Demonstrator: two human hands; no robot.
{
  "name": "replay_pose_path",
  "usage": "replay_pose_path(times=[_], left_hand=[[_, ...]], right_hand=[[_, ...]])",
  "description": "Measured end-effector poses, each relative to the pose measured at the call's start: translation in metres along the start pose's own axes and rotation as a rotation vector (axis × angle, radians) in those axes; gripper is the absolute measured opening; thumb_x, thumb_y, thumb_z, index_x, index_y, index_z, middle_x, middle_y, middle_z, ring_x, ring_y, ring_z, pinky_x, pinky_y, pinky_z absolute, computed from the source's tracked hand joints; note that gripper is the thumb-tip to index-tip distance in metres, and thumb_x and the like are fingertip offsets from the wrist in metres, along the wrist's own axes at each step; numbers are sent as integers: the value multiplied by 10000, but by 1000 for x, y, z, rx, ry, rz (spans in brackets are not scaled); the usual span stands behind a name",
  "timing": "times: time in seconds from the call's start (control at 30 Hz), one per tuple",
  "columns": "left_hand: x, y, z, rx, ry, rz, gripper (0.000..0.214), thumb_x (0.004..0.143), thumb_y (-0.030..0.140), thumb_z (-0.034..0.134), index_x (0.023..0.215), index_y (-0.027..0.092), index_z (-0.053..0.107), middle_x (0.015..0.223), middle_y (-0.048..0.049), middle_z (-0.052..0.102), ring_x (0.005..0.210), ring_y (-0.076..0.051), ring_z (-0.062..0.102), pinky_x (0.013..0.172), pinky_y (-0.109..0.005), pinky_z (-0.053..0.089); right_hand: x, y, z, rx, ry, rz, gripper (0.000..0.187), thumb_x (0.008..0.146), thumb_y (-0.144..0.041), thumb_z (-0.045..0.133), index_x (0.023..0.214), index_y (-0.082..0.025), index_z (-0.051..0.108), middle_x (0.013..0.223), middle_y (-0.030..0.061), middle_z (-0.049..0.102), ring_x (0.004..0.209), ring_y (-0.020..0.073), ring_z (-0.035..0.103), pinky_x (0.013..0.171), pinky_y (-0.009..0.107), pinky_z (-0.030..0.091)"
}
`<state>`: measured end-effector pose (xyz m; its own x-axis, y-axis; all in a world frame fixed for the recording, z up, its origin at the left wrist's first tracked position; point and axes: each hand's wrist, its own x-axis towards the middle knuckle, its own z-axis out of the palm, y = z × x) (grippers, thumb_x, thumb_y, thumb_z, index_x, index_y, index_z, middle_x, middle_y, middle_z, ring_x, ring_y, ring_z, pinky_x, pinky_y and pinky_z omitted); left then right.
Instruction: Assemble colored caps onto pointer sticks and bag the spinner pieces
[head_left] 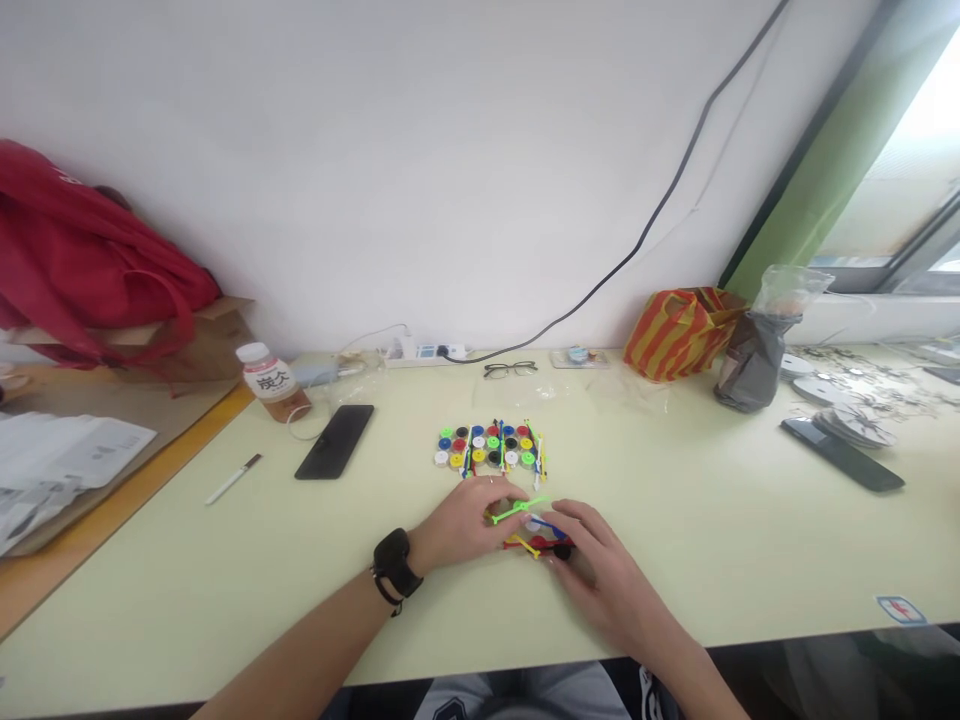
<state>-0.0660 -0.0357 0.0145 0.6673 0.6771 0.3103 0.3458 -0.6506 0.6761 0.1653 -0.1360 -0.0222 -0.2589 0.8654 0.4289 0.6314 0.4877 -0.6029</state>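
**Left hand (pixel 472 520) and right hand (pixel 600 570) close in around coloured pieces (pixel 540 543)**

Near the front edge of the pale surface (pixel 300 590), the two hands curve around the coloured pieces from either side. The left, with a black watch (pixel 396 560) at its wrist, has bent fingers and a thumb against a green stick (pixel 517 509); I cannot tell how firmly they pinch. The right has its thumb and fingers apart, with a blue stick (pixel 551 526) and a black disc (pixel 562 551) between them; whether they press on anything is unclear. A yellow stick (pixel 529 547) lies between the hands.

Just beyond are rows of coloured discs (pixel 478 457), with more sticks (pixel 502 445) lying among them. A dark phone (pixel 334 442) is off to the left, another phone (pixel 841 454) well to the right. Farther back are a bottle (pixel 274 382), glasses (pixel 511 370), a power strip (pixel 426 354) and a red-and-yellow striped bag (pixel 679 332). Behind them rises the white wall (pixel 420 170), crossed by a black cable (pixel 660 207).
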Motion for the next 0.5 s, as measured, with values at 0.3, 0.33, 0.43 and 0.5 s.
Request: replay_pose_path(times=[0.3,0.33,0.43,0.5], left_hand=[[1,-5,0,-63,19,-44,243,1001,334,624,1194,248,744,1081,-73,750,917,-231,673,817,-325,512],[1,-5,0,-46,10,-30,244,1005,326,618,1202,251,743,1105,-80,746,996,-249,668,885,-345,510],[1,-5,0,2,-2,8,240,1009,310,610,1195,245,747,1113,-97,731,1115,-277,631,985,-382,487],[1,-5,0,16,1,11,230,1008,304,610,1181,239,747,1095,-99,728,1094,-273,634,969,-378,491]], right_hand=[[2,3,-1,173,-33,-27,322,970,-136,529,1217,-286,670,1263,109,661,1208,272,635,1006,451,592],[2,4,-1,180,-37,-30,323,972,-135,527,1220,-284,669,1268,109,660,1213,269,633,1012,451,588],[0,4,0,196,-44,-39,335,969,-122,524,1229,-279,663,1269,107,665,1211,260,633,1020,449,580],[0,5,0,196,-40,-35,342,954,-107,530,1217,-279,665,1251,101,674,1192,254,642,1012,441,581]])
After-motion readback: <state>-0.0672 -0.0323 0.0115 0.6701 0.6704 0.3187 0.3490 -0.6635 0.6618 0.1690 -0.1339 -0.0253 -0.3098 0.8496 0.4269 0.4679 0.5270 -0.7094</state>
